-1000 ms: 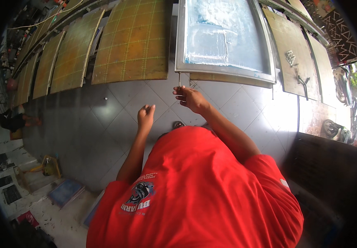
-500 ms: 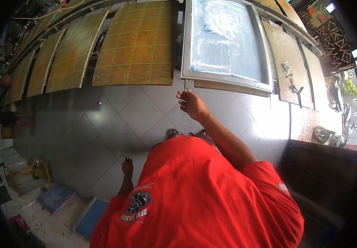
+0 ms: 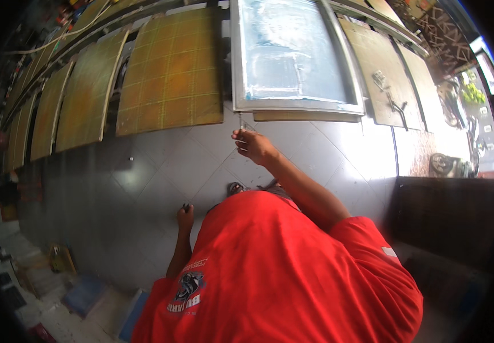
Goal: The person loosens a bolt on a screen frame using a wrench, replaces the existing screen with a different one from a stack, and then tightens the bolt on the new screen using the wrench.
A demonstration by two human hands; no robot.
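A screen-printing frame (image 3: 299, 107) with a pale rim and a bluish, white-smeared mesh lies in front of me at the top. From its near left corner a thin metal rod (image 3: 241, 120) sticks out toward me. My right hand (image 3: 252, 146) is at the end of this rod, its thumb and fingertips pinched together around it. Lower down at my left side, my left hand (image 3: 185, 216) is closed around a small dark thing (image 3: 187, 206), too small to name.
Yellow-brown boards (image 3: 170, 74) with grid lines stand in a row to the left. On a paler board (image 3: 378, 63) at the right lies a dark metal clamp-like piece (image 3: 396, 107). Blue-meshed frames (image 3: 85, 294) are at the lower left, and a motorbike (image 3: 444, 166) is far right.
The whole view has shifted, with the frame and boards now further left. My left hand has come slightly forward; my right hand stays by the frame's corner.
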